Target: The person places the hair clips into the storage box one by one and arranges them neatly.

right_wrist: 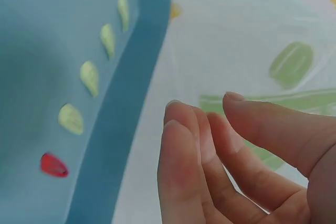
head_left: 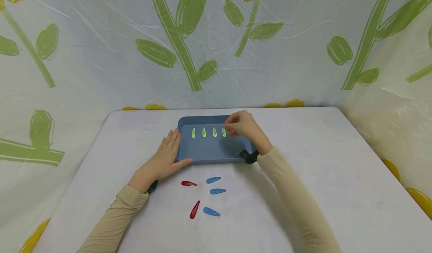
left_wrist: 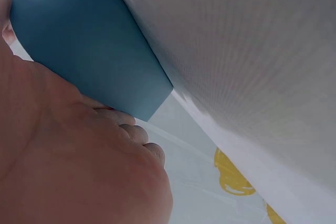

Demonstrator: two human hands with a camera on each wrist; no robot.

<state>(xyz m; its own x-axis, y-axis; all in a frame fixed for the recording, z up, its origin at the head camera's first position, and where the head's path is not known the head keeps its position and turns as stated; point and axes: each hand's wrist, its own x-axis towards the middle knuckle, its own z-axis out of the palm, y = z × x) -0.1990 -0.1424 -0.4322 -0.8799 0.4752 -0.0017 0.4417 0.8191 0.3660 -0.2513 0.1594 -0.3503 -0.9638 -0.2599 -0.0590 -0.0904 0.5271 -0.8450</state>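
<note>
A blue-grey tray (head_left: 209, 153) lies on the table, with a row of several light green hair clips (head_left: 204, 132) along its far part. At the end of that row, a red hair clip (right_wrist: 54, 164) shows in the right wrist view; the right hand hides it from the head view. My right hand (head_left: 245, 127) hovers over the tray's far right part, fingers bent, with a gap between thumb and fingertips and nothing held. Along the tray's left side rests my left hand (head_left: 164, 155), its fingers straight and its thumb at the near rim.
On the white table (head_left: 152, 226), nearer than the tray, lie three blue hair clips (head_left: 218, 191) and two red hair clips (head_left: 194, 210). A sheet with painted flowers (head_left: 111, 58) hangs behind the table's far edge and along both sides.
</note>
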